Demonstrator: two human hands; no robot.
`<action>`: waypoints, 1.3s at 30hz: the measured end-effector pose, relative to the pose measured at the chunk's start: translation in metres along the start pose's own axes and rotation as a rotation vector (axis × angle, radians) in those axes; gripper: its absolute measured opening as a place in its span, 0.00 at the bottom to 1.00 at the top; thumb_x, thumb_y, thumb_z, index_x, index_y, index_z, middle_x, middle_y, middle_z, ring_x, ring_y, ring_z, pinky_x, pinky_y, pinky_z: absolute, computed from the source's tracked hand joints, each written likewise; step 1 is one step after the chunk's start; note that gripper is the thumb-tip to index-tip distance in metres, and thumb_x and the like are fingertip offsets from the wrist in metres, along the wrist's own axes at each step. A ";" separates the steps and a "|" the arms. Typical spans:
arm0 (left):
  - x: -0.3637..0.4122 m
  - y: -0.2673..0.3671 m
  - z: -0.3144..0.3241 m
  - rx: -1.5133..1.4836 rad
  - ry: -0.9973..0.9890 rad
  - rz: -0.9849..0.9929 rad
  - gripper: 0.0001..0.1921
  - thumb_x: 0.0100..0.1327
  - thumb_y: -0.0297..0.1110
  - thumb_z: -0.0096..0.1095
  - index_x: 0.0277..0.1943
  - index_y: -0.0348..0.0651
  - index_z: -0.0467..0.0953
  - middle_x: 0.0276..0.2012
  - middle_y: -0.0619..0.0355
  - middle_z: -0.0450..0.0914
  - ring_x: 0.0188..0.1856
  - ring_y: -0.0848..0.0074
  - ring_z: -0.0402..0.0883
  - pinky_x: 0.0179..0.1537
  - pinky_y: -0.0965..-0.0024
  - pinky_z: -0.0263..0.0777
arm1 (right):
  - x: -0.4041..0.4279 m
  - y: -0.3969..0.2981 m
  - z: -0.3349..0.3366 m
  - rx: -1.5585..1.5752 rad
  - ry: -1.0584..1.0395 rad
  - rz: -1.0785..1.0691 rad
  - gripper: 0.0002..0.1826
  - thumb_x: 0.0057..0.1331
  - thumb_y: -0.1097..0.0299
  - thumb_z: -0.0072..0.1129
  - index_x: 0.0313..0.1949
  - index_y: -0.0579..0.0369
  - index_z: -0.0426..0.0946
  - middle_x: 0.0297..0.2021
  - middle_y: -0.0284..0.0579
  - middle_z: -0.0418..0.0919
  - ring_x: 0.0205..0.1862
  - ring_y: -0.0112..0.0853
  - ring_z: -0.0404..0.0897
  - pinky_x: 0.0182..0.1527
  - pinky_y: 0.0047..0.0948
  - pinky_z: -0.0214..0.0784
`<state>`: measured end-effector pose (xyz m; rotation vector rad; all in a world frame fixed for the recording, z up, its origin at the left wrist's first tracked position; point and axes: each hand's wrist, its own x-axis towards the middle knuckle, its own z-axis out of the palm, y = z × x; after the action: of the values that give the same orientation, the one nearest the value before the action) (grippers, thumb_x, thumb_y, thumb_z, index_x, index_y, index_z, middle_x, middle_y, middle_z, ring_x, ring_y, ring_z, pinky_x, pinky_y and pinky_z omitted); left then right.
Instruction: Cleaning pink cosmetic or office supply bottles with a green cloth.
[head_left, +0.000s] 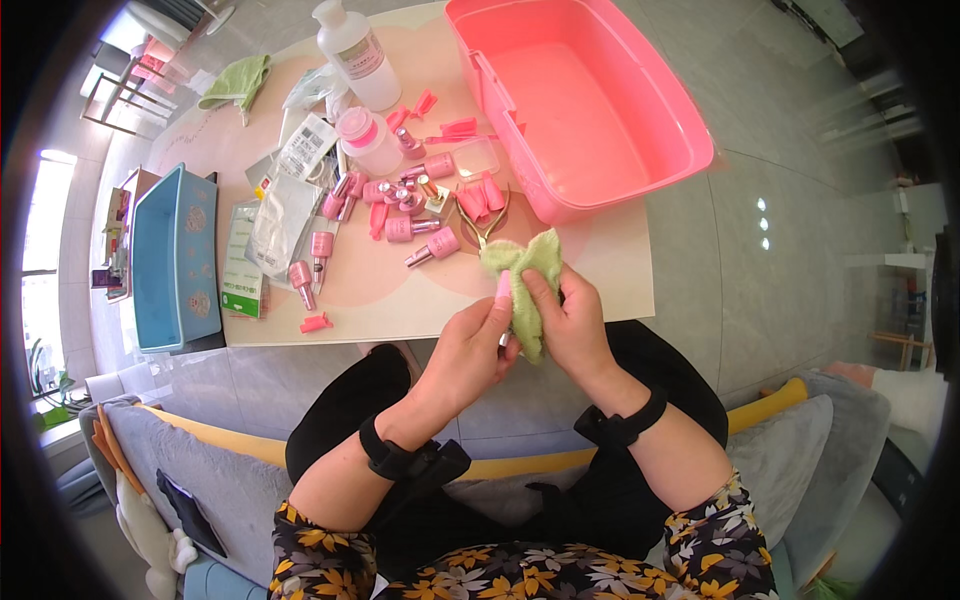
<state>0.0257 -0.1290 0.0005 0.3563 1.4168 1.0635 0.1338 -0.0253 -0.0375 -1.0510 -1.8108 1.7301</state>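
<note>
Over the table's near edge, my left hand (474, 341) grips a small pink nail polish bottle (504, 289), partly hidden by the fingers. A green cloth (529, 300) is bunched in my right hand (574, 319) and touches the bottle. Just beyond the cloth lie gold-coloured nippers (482, 226) with their handles spread. Several pink polish bottles (433, 247) with metallic caps lie or stand to the left, among pink plastic clips (379, 221). An empty pink plastic bin (592, 112) is at the upper right.
Behind the polish bottles stand a white plastic bottle (360, 56) and a pump dispenser (370, 142). Clear plastic packets (277, 225) lie on the table (360, 300) at left, near a blue bin (176, 262). Another green cloth (236, 81) lies at the far left corner.
</note>
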 end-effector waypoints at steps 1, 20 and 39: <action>0.000 0.002 -0.001 -0.066 0.025 -0.031 0.21 0.78 0.51 0.36 0.40 0.42 0.68 0.23 0.66 0.64 0.20 0.85 0.59 0.21 0.80 0.52 | 0.000 -0.001 0.001 0.006 -0.037 -0.030 0.16 0.71 0.61 0.56 0.48 0.63 0.75 0.36 0.50 0.82 0.37 0.31 0.80 0.43 0.31 0.71; -0.002 0.014 -0.011 -0.078 -0.231 -0.105 0.08 0.72 0.33 0.45 0.43 0.38 0.69 0.26 0.62 0.71 0.23 0.82 0.68 0.24 0.77 0.63 | 0.005 -0.003 -0.005 0.085 0.002 -0.026 0.14 0.69 0.62 0.61 0.43 0.62 0.78 0.28 0.45 0.82 0.29 0.25 0.78 0.35 0.27 0.71; -0.005 0.013 -0.013 0.140 -0.040 0.078 0.17 0.70 0.30 0.57 0.55 0.28 0.71 0.28 0.54 0.82 0.27 0.77 0.82 0.28 0.73 0.75 | 0.006 0.010 -0.002 0.056 0.028 -0.031 0.14 0.67 0.65 0.59 0.48 0.62 0.76 0.34 0.45 0.82 0.36 0.26 0.79 0.41 0.29 0.72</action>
<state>0.0096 -0.1310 0.0111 0.5346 1.4547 1.0169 0.1334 -0.0199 -0.0484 -1.0139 -1.7422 1.7293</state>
